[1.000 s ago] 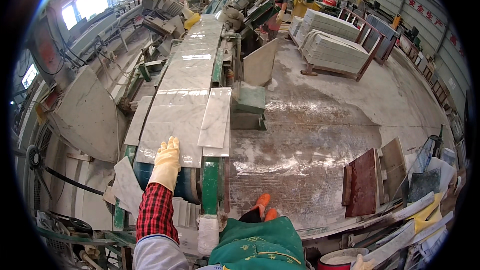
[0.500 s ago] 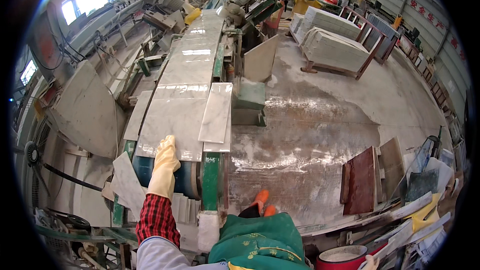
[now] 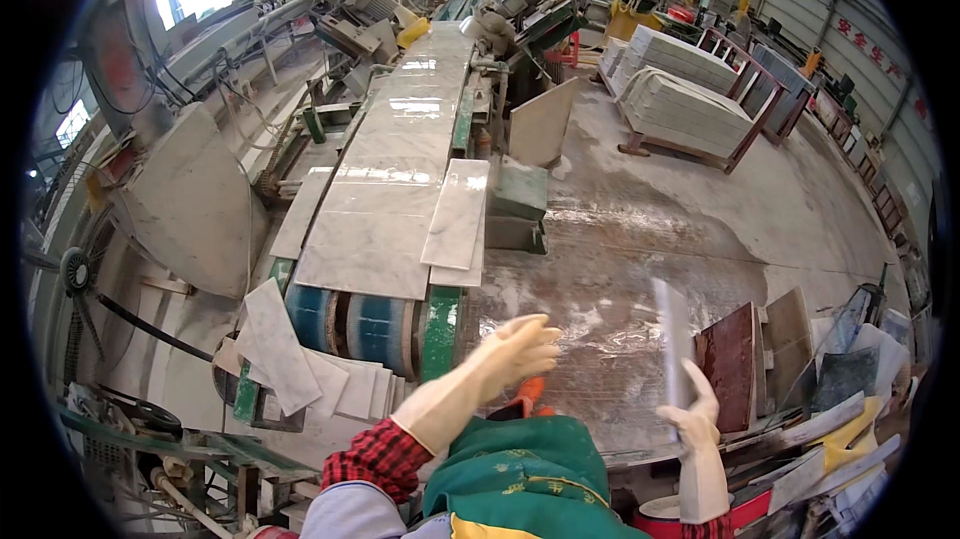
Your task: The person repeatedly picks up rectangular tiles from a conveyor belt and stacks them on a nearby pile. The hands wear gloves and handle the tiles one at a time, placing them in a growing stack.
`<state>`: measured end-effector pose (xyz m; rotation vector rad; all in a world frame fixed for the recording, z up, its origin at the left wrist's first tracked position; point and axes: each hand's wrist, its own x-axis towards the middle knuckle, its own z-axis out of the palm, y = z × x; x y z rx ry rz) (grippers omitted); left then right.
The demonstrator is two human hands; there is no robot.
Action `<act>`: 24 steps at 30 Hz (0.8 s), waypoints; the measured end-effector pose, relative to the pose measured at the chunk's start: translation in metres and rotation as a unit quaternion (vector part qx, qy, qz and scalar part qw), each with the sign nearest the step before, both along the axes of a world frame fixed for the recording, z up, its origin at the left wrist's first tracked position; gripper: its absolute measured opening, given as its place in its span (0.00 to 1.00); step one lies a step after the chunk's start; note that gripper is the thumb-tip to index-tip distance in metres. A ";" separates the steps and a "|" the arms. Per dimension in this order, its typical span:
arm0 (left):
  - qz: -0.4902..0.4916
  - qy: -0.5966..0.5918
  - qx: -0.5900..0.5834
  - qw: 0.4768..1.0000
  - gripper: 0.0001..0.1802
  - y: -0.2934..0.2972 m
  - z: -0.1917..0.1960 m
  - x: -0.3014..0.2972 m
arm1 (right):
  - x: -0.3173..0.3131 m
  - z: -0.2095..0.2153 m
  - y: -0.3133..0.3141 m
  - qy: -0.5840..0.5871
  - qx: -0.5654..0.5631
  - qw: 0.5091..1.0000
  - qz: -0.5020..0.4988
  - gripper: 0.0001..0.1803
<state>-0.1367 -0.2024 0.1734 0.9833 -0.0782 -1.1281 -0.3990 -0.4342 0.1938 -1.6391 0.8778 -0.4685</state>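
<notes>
The right hand (image 3: 700, 439), in a pale rubber glove, grips the lower end of a thin stone strip (image 3: 673, 339) that stands nearly upright at about four o'clock in the view, above the wet floor (image 3: 640, 239). The strip looks stiff and heavy for its width, probably brittle along its length and slick with water (the gloves should help), so it is best held low with a second grip higher up. The right fingers are wrapped tight around the strip's bottom edge, thumb up against its face. The left hand (image 3: 515, 349) hangs free near six o'clock, fingers loosely curled and slightly apart, touching nothing, just off the end of the conveyor (image 3: 375, 324) that carries marble slabs (image 3: 400, 179).
</notes>
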 end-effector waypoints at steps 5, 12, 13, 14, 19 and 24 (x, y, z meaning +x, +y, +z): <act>0.149 0.095 -0.142 0.974 0.26 -0.006 -0.010 -0.029 | 0.117 0.022 0.054 0.039 -0.313 0.882 0.349 0.47; 0.424 0.011 -0.098 0.900 0.19 0.069 -0.029 0.016 | 0.189 0.046 0.111 -0.038 -0.468 0.758 0.452 0.41; 0.443 0.008 -0.084 0.892 0.19 0.082 -0.033 0.024 | 0.189 0.046 0.108 -0.058 -0.459 0.767 0.445 0.40; 0.476 0.012 -0.067 0.877 0.20 0.095 -0.039 0.030 | 0.187 0.028 0.097 -0.086 -0.461 0.785 0.405 0.38; 0.582 0.055 -0.019 0.811 0.20 0.155 -0.089 0.073 | 0.115 -0.012 0.014 0.040 -0.390 0.874 0.288 0.33; 0.599 0.061 -0.012 0.799 0.22 0.184 -0.120 0.099 | -0.043 -0.080 -0.088 0.131 -0.314 0.938 0.058 0.29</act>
